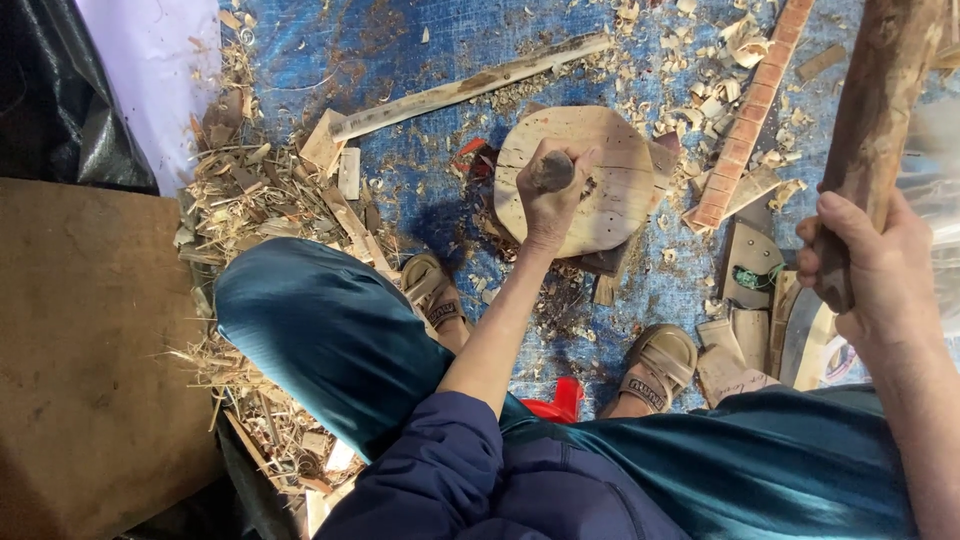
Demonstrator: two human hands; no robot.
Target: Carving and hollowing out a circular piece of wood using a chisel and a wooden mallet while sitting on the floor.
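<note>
A chisel (553,172) is being gripped upright in the closed left hand (548,205), planted on the round wooden block (610,170) for carving. Right of the block, a wooden mallet (872,110) is being clenched, raised, by the right hand (868,265).

The pale round wooden block (590,180) at centre is bare, matt, saw-marked wood. The thick brown wooden club (880,90) at far right is rough and unfinished. The blue woven plastic tarpaulin (420,190) beneath has a slight sheen, littered with dry wood shavings (250,190).
</note>
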